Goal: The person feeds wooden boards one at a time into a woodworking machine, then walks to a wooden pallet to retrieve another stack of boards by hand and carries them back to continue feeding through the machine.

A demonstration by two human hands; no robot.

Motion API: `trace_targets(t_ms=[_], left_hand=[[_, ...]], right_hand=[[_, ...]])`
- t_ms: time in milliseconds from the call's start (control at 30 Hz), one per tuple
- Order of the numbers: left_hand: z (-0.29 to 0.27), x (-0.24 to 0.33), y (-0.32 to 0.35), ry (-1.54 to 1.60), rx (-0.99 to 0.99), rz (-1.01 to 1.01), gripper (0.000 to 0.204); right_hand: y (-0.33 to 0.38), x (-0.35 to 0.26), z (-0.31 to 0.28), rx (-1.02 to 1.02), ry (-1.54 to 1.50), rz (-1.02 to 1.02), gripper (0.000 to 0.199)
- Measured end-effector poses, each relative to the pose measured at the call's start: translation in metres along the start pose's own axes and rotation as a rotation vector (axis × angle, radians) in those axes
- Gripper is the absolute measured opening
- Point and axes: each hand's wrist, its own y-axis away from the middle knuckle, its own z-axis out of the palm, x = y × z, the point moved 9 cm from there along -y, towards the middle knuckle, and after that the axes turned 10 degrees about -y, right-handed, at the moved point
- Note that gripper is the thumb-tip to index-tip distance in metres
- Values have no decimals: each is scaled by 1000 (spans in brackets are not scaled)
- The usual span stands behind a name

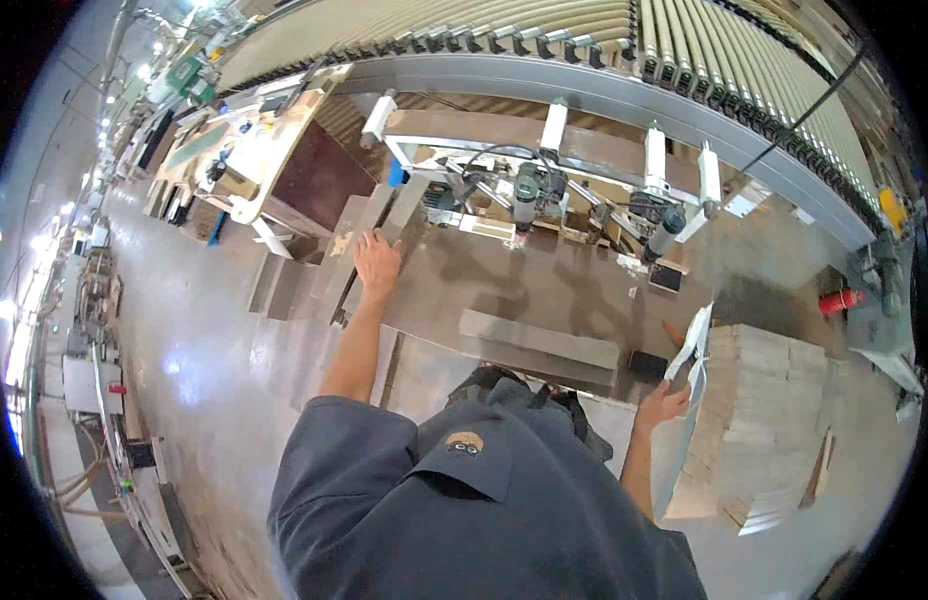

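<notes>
Two hands are seen at a grey worktable, used here as the landmark. The left hand lies spread and flat at the table's left edge, pressing on a thin grey board that rests there beside other boards; nothing is clasped by it. The right hand, off the table's right end, is closed on the lower edge of a thin white sheet, which is held on edge and rises just beside a stack of pale boards. A long grey strip lies on the table's near side, and a drilling machine stands along its far side.

The sheet is judged light and somewhat flexible, since its upper end is seen curling; it would be steadied best by a second grip higher along its edge. Its smooth face may be slippery. The board under the left palm looks stiff and flat, and is best taken by its long edges.
</notes>
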Motion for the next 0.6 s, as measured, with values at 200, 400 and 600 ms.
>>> trace_targets(t_ms=[200, 400, 600], left_hand=[[3, 25, 0, 83, 17, 30, 31], [-48, 169, 93, 641, -113, 588, 52], [-63, 241, 166, 764, -278, 931, 68]], right_hand=[[19, -192, 34, -679, -253, -357, 58], [88, -258, 117, -975, -57, -710, 77], [104, -248, 150, -1271, 230, -667, 65]])
